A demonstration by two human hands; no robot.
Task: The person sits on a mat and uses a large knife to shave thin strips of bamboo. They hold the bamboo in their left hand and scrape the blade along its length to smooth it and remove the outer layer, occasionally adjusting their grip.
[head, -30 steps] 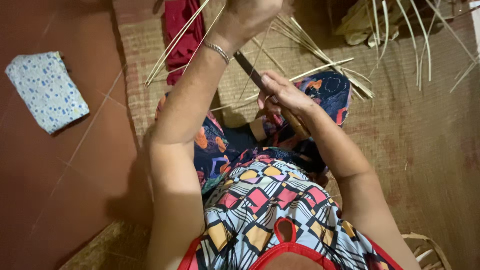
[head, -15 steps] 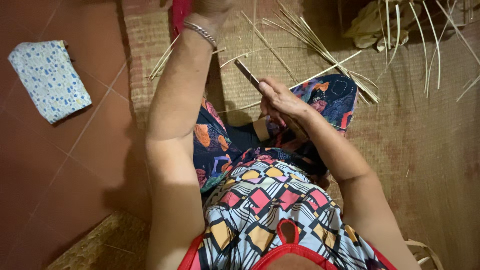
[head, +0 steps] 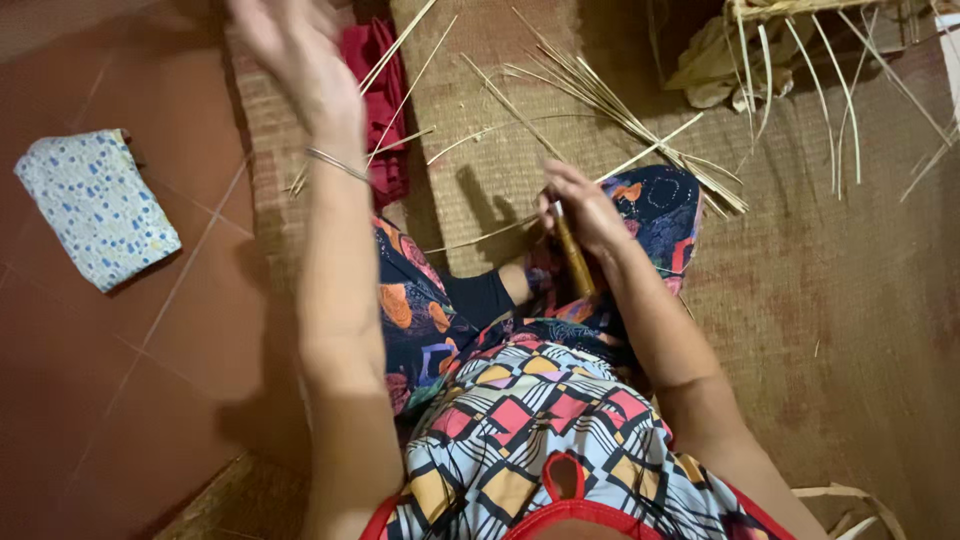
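Note:
My left hand is raised high at the upper left, blurred, with its fingers spread and nothing visibly in it. A thin metal bangle circles its wrist. My right hand rests over my bent knee and grips a knife with a brown wooden handle, pointing down toward my lap. A thin bamboo strip runs leftward from that hand across the mat. Loose strips lie just right of my left hand, over a red cloth.
A fanned bundle of bamboo strips lies on the woven mat beyond my knee. Dry husks and longer strips sit at the top right. A white cloth with blue spots lies on the red tiled floor.
My left hand swung from top centre over to the upper left, and its fingers went from closed on strips to spread. My right hand stayed over my knee with the knife.

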